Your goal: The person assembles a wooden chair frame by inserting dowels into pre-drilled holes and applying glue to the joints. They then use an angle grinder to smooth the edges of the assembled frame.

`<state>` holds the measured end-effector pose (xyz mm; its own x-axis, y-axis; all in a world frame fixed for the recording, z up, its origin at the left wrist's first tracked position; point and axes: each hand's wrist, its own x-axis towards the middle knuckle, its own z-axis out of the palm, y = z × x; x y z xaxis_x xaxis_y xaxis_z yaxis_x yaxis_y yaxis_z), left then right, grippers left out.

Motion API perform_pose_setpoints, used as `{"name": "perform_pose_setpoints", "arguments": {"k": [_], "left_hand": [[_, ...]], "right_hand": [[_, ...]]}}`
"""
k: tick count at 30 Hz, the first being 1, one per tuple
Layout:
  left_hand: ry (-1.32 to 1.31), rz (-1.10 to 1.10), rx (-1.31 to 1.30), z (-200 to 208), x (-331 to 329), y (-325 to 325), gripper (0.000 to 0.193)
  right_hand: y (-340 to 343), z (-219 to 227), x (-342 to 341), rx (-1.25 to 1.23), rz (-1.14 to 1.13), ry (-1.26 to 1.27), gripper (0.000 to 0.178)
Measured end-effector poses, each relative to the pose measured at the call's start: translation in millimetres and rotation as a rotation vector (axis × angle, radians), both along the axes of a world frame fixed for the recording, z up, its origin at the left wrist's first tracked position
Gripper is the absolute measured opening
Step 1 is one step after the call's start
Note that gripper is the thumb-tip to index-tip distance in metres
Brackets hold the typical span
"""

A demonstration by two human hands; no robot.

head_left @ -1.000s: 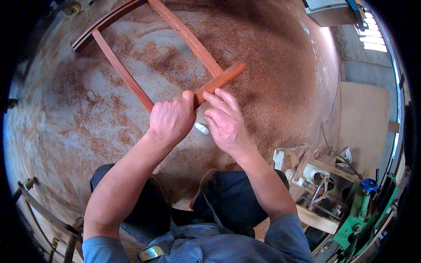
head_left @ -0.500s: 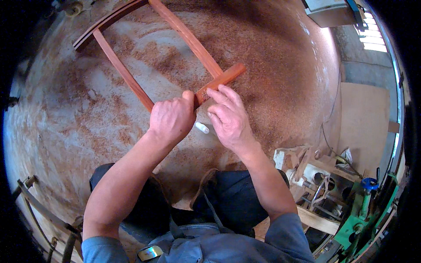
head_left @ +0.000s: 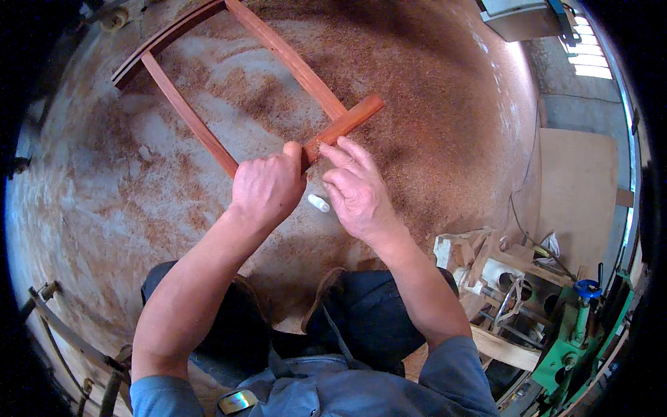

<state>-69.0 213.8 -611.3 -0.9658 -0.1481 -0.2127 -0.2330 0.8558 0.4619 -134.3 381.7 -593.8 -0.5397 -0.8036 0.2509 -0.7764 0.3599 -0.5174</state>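
- Nearest are my dark cloth trousers (head_left: pixel 379 302), knees apart, at the near edge of the dusty grey floor (head_left: pixel 445 160).
- My left hand (head_left: pixel 267 186) grips the red-brown wooden frame (head_left: pixel 292 62) tight at its near bar (head_left: pixel 351 125). If that grip got loose, the frame could twist or drop, since I see no other firm hold. That arm slants up and in, back of the hand on top, thumb pointing away from me.
- My right hand (head_left: pixel 358 194) is loose, fingers a bit bent, thumb apart from them. Two fingertips are at the bar's near side; I can't tell how hard they press. Sliding them along the wood could bring a splinter, if the edge is rough. That arm leans in from the right.
- The small white plastic tube (head_left: pixel 319 203) looks to lie on the floor, between my hands. A bump might make it roll.
- The frame's curved far bar (head_left: pixel 174 38) is toward the floor's far left corner. It could knock the floor if my left hand tipped; I can't tell if it rests there.
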Motion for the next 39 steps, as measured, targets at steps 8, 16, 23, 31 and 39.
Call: {"name": "perform_pose_setpoints", "arguments": {"k": [8, 16, 23, 31, 39], "left_hand": [[0.02, -0.009, -0.014, 0, 0, 1, 0.017], [0.031, -0.018, -0.007, -2, 1, 1, 0.017], [0.005, -0.006, -0.006, -1, 1, 0, 0.018], [0.021, -0.004, 0.011, 0, 1, 0, 0.019], [-0.021, 0.009, -0.008, -5, 0, 0, 0.019]], "right_hand": [[-2, 1, -4, 0.006, -0.023, 0.018, 0.012], [-4, 4, 1, -0.016, 0.032, -0.009, 0.013], [-3, 2, -1, 0.006, 0.04, 0.015, 0.013], [-2, 2, -4, 0.008, 0.002, 0.005, 0.013], [0, 0, -7, -0.062, -0.041, -0.038, 0.011]]}}
